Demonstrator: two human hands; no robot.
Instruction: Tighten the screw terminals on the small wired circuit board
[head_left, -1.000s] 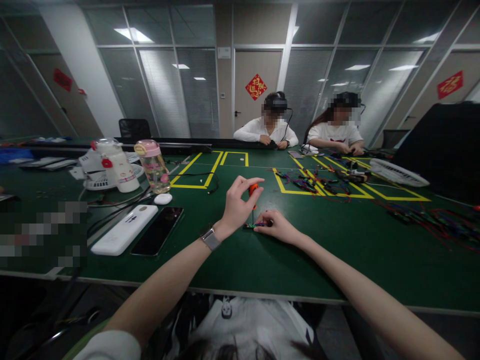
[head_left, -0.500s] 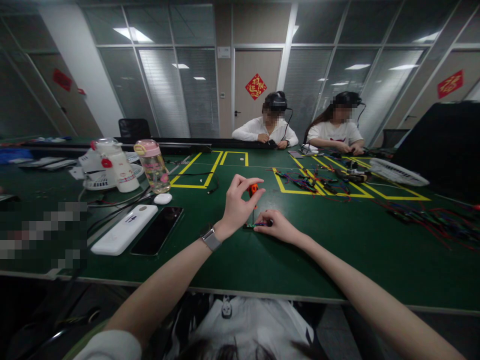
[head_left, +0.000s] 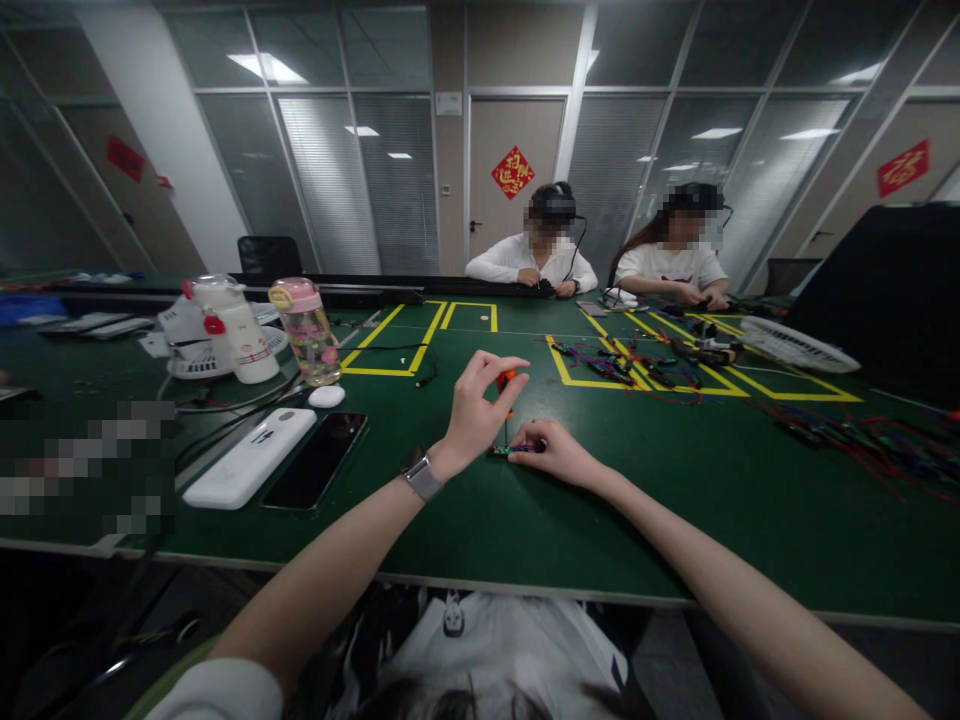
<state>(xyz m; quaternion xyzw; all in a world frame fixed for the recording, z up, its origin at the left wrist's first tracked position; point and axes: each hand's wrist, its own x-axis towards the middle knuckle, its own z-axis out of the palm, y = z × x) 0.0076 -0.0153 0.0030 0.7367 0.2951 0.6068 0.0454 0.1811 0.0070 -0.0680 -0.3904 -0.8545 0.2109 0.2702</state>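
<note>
My left hand pinches the orange handle of a small screwdriver and holds it upright, tip down on a small green circuit board that lies on the green table. A watch sits on that wrist. My right hand rests on the table with its fingers closed on the right end of the board, pinning it down. Most of the board is hidden under those fingers.
To the left lie a black phone, a white power bank, a small white case, a pink-lidded bottle and a white jug. Coloured wires lie inside yellow tape boxes. Two people sit across the table.
Almost nothing differs; my left fingers have shifted slightly on the screwdriver handle while the right hand stays on the board.
</note>
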